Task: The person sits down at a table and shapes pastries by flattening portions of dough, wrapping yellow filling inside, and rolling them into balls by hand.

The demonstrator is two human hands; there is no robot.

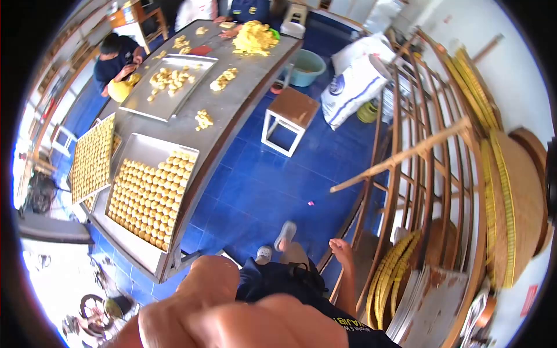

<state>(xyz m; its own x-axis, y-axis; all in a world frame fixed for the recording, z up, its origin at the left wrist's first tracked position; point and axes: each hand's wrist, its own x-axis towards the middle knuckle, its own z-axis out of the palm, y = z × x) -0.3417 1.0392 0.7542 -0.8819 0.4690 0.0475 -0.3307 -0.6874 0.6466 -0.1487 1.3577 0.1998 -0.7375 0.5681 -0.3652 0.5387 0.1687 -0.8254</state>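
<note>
My left hand looms very close to the camera at the bottom, large and blurred. Its knuckles show but the fingertips are hidden, so I cannot tell whether it holds anything. At my right side, my right hand hangs with curled fingers and nothing visible in it, beside the wooden rack. To the left stands a long metal-topped table. On its near end lies a tray with rows of small round golden pastries. Another filled tray sits tilted beyond it.
A stool, white sacks and a green basin stand on the blue floor. A wooden pole juts from the rack. Round woven trays lean there. A co-worker bends at the table's far side, near dough pieces.
</note>
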